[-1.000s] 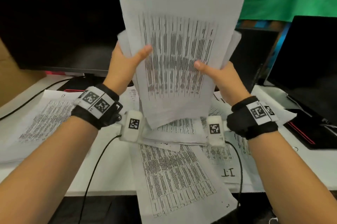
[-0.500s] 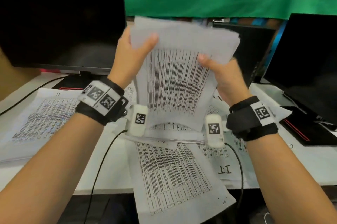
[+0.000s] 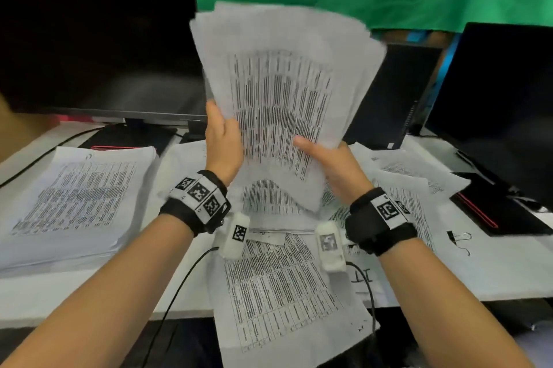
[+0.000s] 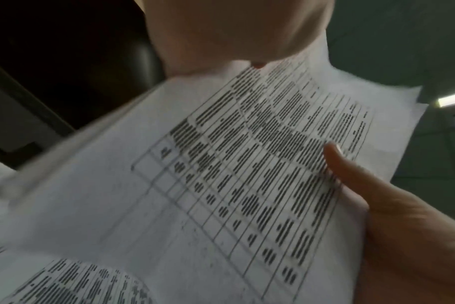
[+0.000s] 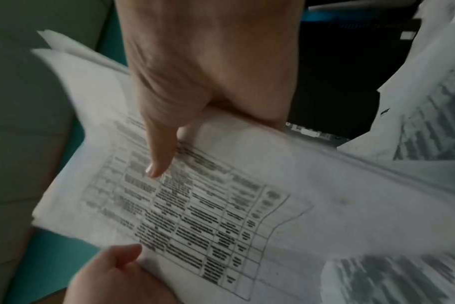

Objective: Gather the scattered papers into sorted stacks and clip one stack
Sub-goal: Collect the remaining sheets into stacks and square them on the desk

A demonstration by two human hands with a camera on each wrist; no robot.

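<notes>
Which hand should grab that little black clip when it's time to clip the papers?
Probably the right hand. The black binder clip lies on the table on the right, outside the right wrist. The left hand would have to cross over, and can keep holding the held stack.

White tabletop point(image 3: 493, 275) — thick paper stack point(image 3: 71, 200) at left, loose printed sheets point(image 3: 287, 287) mid & right, one hanging over the front edge, binder clip point(image 3: 457, 237) near right, monitors point(image 3: 95, 50) at back.
</notes>
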